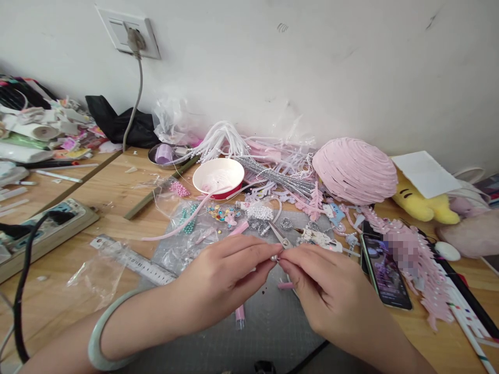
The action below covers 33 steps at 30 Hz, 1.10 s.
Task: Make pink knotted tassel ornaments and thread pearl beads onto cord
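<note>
Both hands meet over a grey cutting mat (265,332). My left hand (226,280), a pale green bangle (103,332) on its wrist, pinches a small shiny bead (275,257) between thumb and fingertips. Close against it, my right hand (331,285) has its thumb and index finger pressed together at the bead's right side; what they hold is too small to make out. Scissors (281,238) lie just behind the fingertips, partly hidden by my right hand. A pink tube (240,316) lies on the mat beneath my left hand.
Behind the mat stand a red-and-white bowl (218,179), white beads (260,213) and a large pink ball (354,170). A phone (385,270) lies at the right. At the left are a steel ruler (134,261) and a power strip (47,236) with a black cable.
</note>
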### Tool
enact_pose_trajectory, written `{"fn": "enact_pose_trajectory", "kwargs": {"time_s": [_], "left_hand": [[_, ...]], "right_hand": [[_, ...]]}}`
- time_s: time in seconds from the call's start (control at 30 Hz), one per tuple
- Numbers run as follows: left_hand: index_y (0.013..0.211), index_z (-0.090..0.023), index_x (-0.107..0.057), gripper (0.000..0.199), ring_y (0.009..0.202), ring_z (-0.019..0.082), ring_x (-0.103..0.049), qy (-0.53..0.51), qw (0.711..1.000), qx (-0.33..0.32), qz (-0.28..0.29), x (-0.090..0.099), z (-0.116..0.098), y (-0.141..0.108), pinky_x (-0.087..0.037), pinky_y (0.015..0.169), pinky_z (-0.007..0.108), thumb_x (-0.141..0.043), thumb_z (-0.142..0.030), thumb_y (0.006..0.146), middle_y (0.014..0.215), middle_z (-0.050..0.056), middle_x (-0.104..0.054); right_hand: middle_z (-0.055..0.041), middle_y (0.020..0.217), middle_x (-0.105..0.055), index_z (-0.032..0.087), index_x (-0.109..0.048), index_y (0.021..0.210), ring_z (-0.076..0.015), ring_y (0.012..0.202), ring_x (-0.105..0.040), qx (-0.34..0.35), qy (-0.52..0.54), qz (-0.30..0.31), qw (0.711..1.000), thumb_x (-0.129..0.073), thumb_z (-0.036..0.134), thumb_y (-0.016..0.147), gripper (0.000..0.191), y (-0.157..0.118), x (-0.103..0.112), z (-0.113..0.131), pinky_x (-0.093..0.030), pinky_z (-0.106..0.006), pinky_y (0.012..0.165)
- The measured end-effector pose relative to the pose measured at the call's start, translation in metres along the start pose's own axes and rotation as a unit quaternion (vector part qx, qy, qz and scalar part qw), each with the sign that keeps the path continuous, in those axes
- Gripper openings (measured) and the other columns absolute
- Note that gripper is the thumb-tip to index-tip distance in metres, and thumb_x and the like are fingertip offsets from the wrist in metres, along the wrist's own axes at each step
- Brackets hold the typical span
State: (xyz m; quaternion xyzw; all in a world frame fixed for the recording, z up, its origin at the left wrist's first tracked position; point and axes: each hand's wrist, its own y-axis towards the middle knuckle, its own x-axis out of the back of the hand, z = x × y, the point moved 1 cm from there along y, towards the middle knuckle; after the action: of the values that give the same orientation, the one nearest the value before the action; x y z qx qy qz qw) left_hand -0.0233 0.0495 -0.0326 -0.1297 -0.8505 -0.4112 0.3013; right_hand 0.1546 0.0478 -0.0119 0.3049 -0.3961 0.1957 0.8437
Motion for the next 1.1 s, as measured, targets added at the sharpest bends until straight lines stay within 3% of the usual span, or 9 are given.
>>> {"fn": "enact_pose_trajectory", "kwargs": {"time_s": [0.2, 0.53, 0.67, 0.77, 0.87, 1.0, 1.1], "left_hand": [[0.098, -0.015, -0.056, 0.019, 0.072, 0.008, -0.057, -0.031, 0.998, 0.047, 0.036, -0.001, 0.001, 0.002, -0.047, 0.067, 0.016, -0.055, -0.004, 0.082, 0.081, 0.001, -0.062], [0.095, -0.017, -0.054, 0.015, 0.075, 0.011, -0.057, 0.068, 0.997, -0.026, 0.018, -0.005, 0.005, -0.004, -0.047, 0.072, 0.021, -0.054, -0.007, 0.082, 0.082, 0.002, -0.061], [0.101, -0.014, -0.054, 0.020, 0.072, 0.013, -0.057, 0.096, 0.993, -0.073, 0.013, -0.005, 0.006, -0.006, -0.047, 0.071, 0.025, -0.057, -0.008, 0.081, 0.080, 0.004, -0.062], [0.101, -0.012, -0.055, 0.021, 0.073, 0.014, -0.056, 0.101, 0.991, -0.085, 0.019, -0.004, 0.006, -0.005, -0.047, 0.074, 0.027, -0.056, -0.006, 0.081, 0.082, 0.006, -0.064], [0.092, -0.014, -0.057, 0.016, 0.069, 0.012, -0.055, 0.064, 0.997, -0.051, 0.013, -0.004, 0.006, 0.000, -0.046, 0.067, 0.023, -0.054, -0.004, 0.080, 0.077, 0.004, -0.063], [0.081, -0.015, -0.061, 0.014, 0.059, 0.009, -0.051, -0.019, 0.999, 0.038, 0.000, -0.002, 0.010, 0.007, -0.042, 0.057, 0.019, -0.053, -0.003, 0.079, 0.065, 0.000, -0.058], [0.077, -0.015, -0.063, 0.013, 0.061, 0.010, -0.052, -0.076, 0.989, 0.124, 0.013, -0.001, 0.018, 0.012, -0.042, 0.059, 0.020, -0.053, -0.007, 0.080, 0.065, -0.001, -0.059]], "right_hand": [[-0.0014, 0.070, -0.067, 0.015, -0.063, 0.083, -0.0125, 0.063, -0.061, -0.011, 0.018, -0.016, 1.000, -0.047, 0.012, 0.088, 0.017, 0.001, -0.001, -0.003, -0.044, -0.022, 0.058], [0.0033, 0.065, -0.067, 0.019, -0.069, 0.085, -0.0079, 0.053, -0.061, -0.084, 0.073, 0.006, 0.994, -0.054, 0.008, 0.083, 0.018, 0.003, -0.002, -0.005, -0.045, -0.016, 0.053], [0.0038, 0.065, -0.067, 0.023, -0.070, 0.081, -0.0092, 0.056, -0.062, -0.108, 0.100, 0.037, 0.988, -0.051, 0.013, 0.086, 0.022, 0.003, -0.003, -0.008, -0.046, -0.018, 0.051], [0.0034, 0.074, -0.070, 0.026, -0.069, 0.093, -0.0110, 0.065, -0.065, -0.146, 0.147, 0.047, 0.977, -0.051, 0.016, 0.086, 0.022, 0.002, -0.006, -0.012, -0.050, -0.020, 0.060], [0.0036, 0.072, -0.068, 0.028, -0.065, 0.105, -0.0116, 0.064, -0.063, -0.184, 0.177, 0.050, 0.966, -0.052, 0.020, 0.086, 0.025, 0.001, -0.009, -0.016, -0.052, -0.022, 0.061], [0.0065, 0.058, -0.057, 0.027, -0.063, 0.101, -0.0092, 0.050, -0.053, -0.193, 0.188, 0.045, 0.962, -0.056, 0.028, 0.084, 0.018, 0.003, -0.011, -0.015, -0.050, -0.021, 0.052], [0.0051, 0.063, -0.058, 0.022, -0.062, 0.097, -0.0081, 0.049, -0.052, -0.175, 0.168, 0.004, 0.970, -0.056, 0.024, 0.083, 0.015, 0.006, -0.012, -0.015, -0.050, -0.022, 0.053]]}}
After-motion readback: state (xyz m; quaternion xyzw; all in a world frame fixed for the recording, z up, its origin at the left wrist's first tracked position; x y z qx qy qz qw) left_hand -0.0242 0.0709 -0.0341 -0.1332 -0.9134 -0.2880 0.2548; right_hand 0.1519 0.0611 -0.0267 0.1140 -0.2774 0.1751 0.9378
